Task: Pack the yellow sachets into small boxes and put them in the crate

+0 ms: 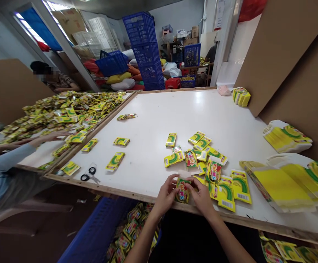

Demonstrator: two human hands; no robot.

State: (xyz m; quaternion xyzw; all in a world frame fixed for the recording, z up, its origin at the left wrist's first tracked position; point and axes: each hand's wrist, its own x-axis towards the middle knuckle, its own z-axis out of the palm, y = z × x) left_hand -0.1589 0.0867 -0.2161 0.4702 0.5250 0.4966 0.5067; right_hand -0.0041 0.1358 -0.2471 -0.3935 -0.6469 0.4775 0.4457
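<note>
At the front edge of the table, both my hands hold a small green and yellow printed packet point(182, 190) upright. My left hand point(166, 191) grips its left side, thumb on the front. My right hand point(201, 193) pinches the right side, its thumb also on the front. A whitish flap shows above the packet; whether it belongs to it I cannot tell. Just beyond and right of my hands lies a loose cluster of small yellow boxes point(226, 195), with a similar packet point(213, 171) on top. Several more boxes point(115, 161) lie scattered to the left.
Flat yellow cartons point(282, 182) are stacked at the right. Black-handled scissors point(91, 174) lie near the left front edge. A blue crate point(93, 226) of packets stands below the table. Beyond a wooden strip point(112, 118), a co-worker's arms point(24, 148) reach beside a large packet heap point(65, 109).
</note>
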